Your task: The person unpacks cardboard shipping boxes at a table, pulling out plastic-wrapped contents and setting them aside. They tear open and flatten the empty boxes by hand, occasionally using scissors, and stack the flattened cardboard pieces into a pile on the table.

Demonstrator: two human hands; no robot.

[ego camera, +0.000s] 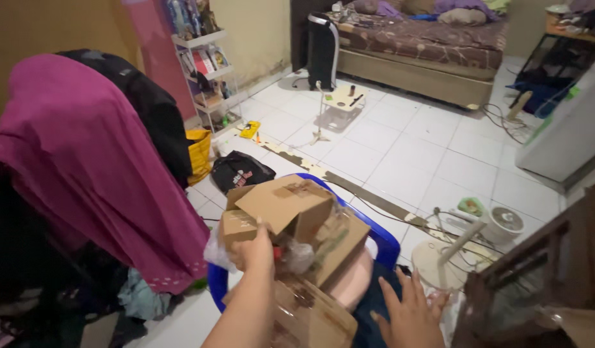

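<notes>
While the left hand (254, 252) closes its fingers around the near left corner of the small brown cardboard box with open flaps (281, 209), the right hand (410, 316) hovers lower and to the box's right, fingers spread apart and holding nothing. That box sits on top of a heap of flattened brown cardboard pieces (323, 303) piled in a round blue plastic basin (382, 240) on the white tiled floor (400, 154). From the left hand the box lies straight ahead and slightly right, its long axis running from the near left toward the far right; the left hand is plainly the nearer one, already touching it. Left of the basin a magenta cloth (85, 161) drapes over a dark heap, and beyond the basin lies a black bag (239, 171).
</notes>
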